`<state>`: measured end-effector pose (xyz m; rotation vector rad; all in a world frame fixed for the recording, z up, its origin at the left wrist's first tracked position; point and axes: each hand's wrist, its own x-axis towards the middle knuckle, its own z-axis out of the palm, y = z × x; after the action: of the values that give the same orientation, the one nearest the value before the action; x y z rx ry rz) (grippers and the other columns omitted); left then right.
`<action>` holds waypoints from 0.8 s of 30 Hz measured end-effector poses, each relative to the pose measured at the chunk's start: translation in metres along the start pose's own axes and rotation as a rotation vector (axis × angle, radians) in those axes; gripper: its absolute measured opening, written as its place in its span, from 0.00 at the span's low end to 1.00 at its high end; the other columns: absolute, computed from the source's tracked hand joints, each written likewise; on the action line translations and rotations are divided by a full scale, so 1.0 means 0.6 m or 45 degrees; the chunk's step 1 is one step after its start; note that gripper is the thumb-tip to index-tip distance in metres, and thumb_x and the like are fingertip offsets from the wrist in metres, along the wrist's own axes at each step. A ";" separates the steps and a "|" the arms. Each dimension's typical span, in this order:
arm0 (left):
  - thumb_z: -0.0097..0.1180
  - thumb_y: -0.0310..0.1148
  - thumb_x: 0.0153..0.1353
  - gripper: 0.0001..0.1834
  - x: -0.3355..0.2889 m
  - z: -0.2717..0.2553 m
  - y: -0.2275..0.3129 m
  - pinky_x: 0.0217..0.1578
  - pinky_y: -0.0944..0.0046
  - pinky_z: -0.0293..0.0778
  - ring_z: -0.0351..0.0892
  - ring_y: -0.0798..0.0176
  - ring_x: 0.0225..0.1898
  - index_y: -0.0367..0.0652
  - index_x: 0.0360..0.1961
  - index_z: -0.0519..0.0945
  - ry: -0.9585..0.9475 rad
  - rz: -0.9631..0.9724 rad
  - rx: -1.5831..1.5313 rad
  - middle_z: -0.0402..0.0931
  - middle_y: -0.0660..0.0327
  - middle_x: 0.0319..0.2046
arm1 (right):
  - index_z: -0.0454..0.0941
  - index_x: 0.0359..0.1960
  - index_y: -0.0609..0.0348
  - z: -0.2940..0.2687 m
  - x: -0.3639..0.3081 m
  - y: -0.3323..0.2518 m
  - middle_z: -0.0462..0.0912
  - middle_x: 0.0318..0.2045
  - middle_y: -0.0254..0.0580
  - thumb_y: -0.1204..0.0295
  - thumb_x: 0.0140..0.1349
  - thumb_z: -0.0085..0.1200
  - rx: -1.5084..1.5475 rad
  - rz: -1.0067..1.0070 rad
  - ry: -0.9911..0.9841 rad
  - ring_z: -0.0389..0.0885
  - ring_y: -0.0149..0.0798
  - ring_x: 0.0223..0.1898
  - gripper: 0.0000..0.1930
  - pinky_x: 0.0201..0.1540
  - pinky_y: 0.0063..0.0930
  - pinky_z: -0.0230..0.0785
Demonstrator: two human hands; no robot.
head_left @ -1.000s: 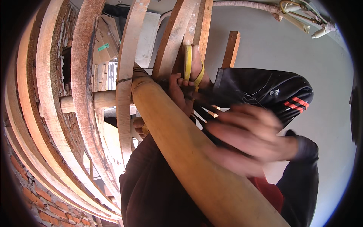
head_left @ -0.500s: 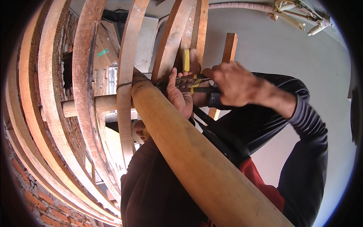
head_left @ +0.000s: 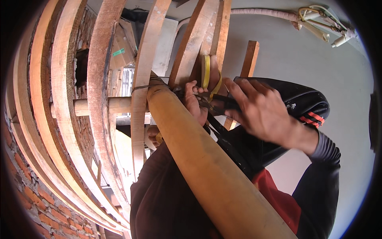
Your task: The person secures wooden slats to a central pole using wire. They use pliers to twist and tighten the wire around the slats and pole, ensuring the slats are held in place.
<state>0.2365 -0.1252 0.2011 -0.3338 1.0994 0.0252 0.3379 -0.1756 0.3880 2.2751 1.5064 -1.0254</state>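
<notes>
A thick round bamboo-like pole (head_left: 191,147) slants across the middle. Dark wire (head_left: 144,86) loops round its far end and an upright squared timber (head_left: 142,59). Beside that end my left hand (head_left: 193,106) has its fingers curled up close to the wire and the tool's jaws; what they pinch is hidden. My right hand (head_left: 262,113), slightly blurred, grips the dark handles of a pair of pliers (head_left: 227,101), partly covered by the fingers. The pliers point left toward the wire.
Several timbers (head_left: 99,71) stand in a row at the left, crossed by a round pole (head_left: 119,105). My foot in a yellow-strapped sandal (head_left: 205,73) rests beyond the hands; my bent knee (head_left: 314,101) is at the right. Brick wall (head_left: 43,199) lies lower left, cardboard box (head_left: 121,49) behind.
My right hand has turned, its fingers now lying over the pliers' handles, and sits a little lower. My left fingers have curled in more. The view has shifted slightly.
</notes>
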 end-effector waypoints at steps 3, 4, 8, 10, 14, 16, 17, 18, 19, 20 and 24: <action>0.57 0.32 0.59 0.10 -0.019 0.027 0.012 0.32 0.71 0.73 0.71 0.68 0.23 0.48 0.22 0.70 0.141 -0.050 0.072 0.67 0.69 0.18 | 0.62 0.63 0.64 -0.022 0.012 -0.056 0.70 0.52 0.51 0.68 0.56 0.54 -0.293 0.044 -0.004 0.71 0.49 0.53 0.32 0.58 0.44 0.62; 0.56 0.32 0.60 0.09 -0.014 0.016 0.008 0.33 0.70 0.73 0.71 0.68 0.24 0.47 0.24 0.71 0.041 -0.024 0.009 0.67 0.68 0.19 | 0.61 0.64 0.64 0.018 0.007 -0.057 0.69 0.53 0.50 0.68 0.57 0.52 -0.385 0.051 -0.025 0.69 0.48 0.55 0.31 0.59 0.44 0.60; 0.55 0.32 0.63 0.08 -0.002 0.014 -0.006 0.38 0.69 0.74 0.70 0.68 0.27 0.44 0.27 0.71 -0.049 0.016 -0.070 0.68 0.65 0.23 | 0.56 0.66 0.67 0.108 0.010 -0.003 0.72 0.47 0.52 0.69 0.61 0.43 -0.728 0.192 0.095 0.71 0.49 0.51 0.31 0.58 0.43 0.61; 0.55 0.33 0.64 0.09 -0.010 0.025 -0.003 0.40 0.69 0.74 0.70 0.68 0.27 0.43 0.28 0.71 -0.005 0.030 -0.049 0.68 0.65 0.24 | 0.56 0.65 0.69 0.109 0.007 -0.003 0.72 0.46 0.51 0.68 0.57 0.48 -0.684 0.180 0.036 0.73 0.48 0.49 0.34 0.55 0.43 0.65; 0.59 0.38 0.62 0.11 -0.008 0.013 -0.003 0.41 0.67 0.73 0.71 0.68 0.29 0.45 0.31 0.72 -0.039 0.057 -0.074 0.68 0.67 0.24 | 0.59 0.61 0.73 0.067 0.028 0.016 0.76 0.39 0.51 0.69 0.48 0.58 -0.167 0.202 -0.351 0.78 0.44 0.37 0.38 0.40 0.39 0.73; 0.62 0.41 0.59 0.13 -0.006 0.002 -0.002 0.40 0.66 0.73 0.72 0.68 0.29 0.47 0.34 0.73 -0.074 0.052 -0.040 0.68 0.68 0.24 | 0.64 0.56 0.73 0.076 0.036 0.061 0.80 0.32 0.50 0.74 0.42 0.58 0.678 0.291 -0.549 0.80 0.41 0.26 0.35 0.27 0.34 0.73; 0.64 0.41 0.58 0.13 -0.014 -0.006 0.002 0.39 0.66 0.73 0.72 0.68 0.29 0.47 0.34 0.73 -0.099 0.039 0.006 0.69 0.68 0.24 | 0.65 0.55 0.72 0.074 0.054 0.084 0.80 0.32 0.50 0.74 0.42 0.56 1.305 0.497 -0.900 0.80 0.41 0.25 0.33 0.26 0.34 0.73; 0.65 0.42 0.56 0.14 -0.020 -0.012 0.004 0.38 0.67 0.73 0.72 0.68 0.28 0.48 0.34 0.73 -0.125 0.025 0.051 0.69 0.68 0.24 | 0.66 0.54 0.72 0.073 0.061 0.093 0.80 0.31 0.50 0.75 0.42 0.54 1.939 0.695 -1.239 0.80 0.40 0.24 0.31 0.25 0.33 0.73; 0.65 0.41 0.56 0.14 -0.024 -0.001 0.003 0.37 0.68 0.72 0.72 0.68 0.28 0.48 0.33 0.73 -0.068 0.031 0.034 0.69 0.68 0.23 | 0.66 0.54 0.71 0.085 0.054 0.097 0.81 0.35 0.52 0.73 0.46 0.52 2.107 0.692 -1.345 0.83 0.42 0.30 0.29 0.28 0.32 0.76; 0.64 0.41 0.56 0.13 -0.031 0.015 0.003 0.36 0.68 0.72 0.72 0.69 0.27 0.49 0.31 0.73 -0.011 0.036 0.015 0.69 0.68 0.22 | 0.66 0.54 0.71 0.093 0.047 0.097 0.81 0.36 0.53 0.72 0.48 0.51 2.264 0.670 -1.341 0.83 0.42 0.31 0.29 0.30 0.33 0.77; 0.61 0.37 0.56 0.12 -0.008 -0.008 -0.003 0.32 0.70 0.70 0.73 0.69 0.25 0.51 0.24 0.69 -0.116 -0.084 0.093 0.68 0.68 0.19 | 0.65 0.55 0.72 0.100 0.020 0.089 0.80 0.42 0.60 0.53 0.59 0.50 2.479 0.699 -1.224 0.83 0.49 0.39 0.33 0.42 0.39 0.80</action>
<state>0.2303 -0.1278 0.2038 -0.3001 0.9965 -0.0575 0.3621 -0.2229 0.3265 1.5663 -1.0234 -3.2072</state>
